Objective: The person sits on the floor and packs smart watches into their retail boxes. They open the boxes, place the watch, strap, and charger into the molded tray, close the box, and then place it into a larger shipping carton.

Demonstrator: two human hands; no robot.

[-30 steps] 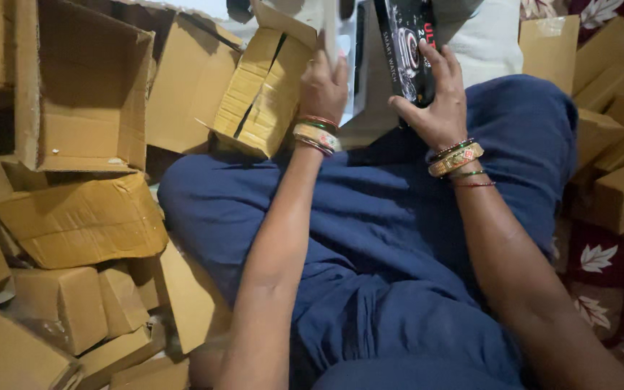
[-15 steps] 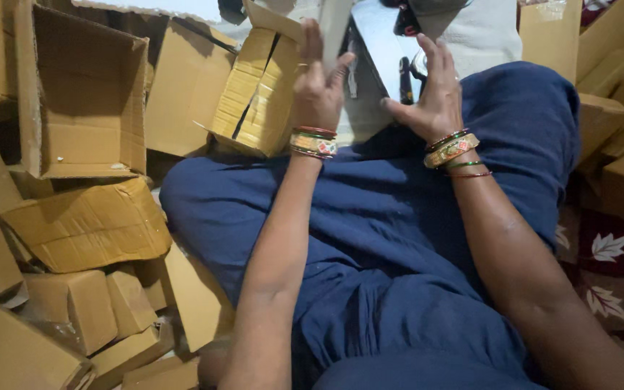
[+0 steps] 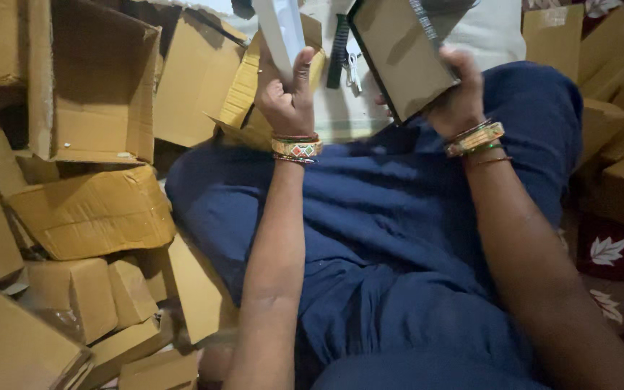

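Note:
My left hand (image 3: pixel 288 97) grips a flat white piece (image 3: pixel 281 29) that stands upright above it, thumb raised along its side. My right hand (image 3: pixel 458 97) holds a small black-edged box (image 3: pixel 397 54) with a brown inner face turned toward me, tilted to the left. Both wrists wear gold and red bangles. Between the hands, on a white surface (image 3: pixel 344 108), lies a dark narrow object (image 3: pixel 338 42) beside a small white item. My lap in blue cloth (image 3: pixel 370 238) fills the middle.
Many brown cardboard boxes crowd the left side, one large open box (image 3: pixel 95 79) at upper left and a taped box (image 3: pixel 92 209) below it. A yellow-brown box (image 3: pixel 243 94) lies behind my left hand. More boxes (image 3: pixel 622 144) stack at right over a dark red leaf-patterned mat (image 3: pixel 615 253).
The dark box in my right hand has been turned and opened, its brown inside now facing me. My left hand has taken hold of the white piece and lifted it.

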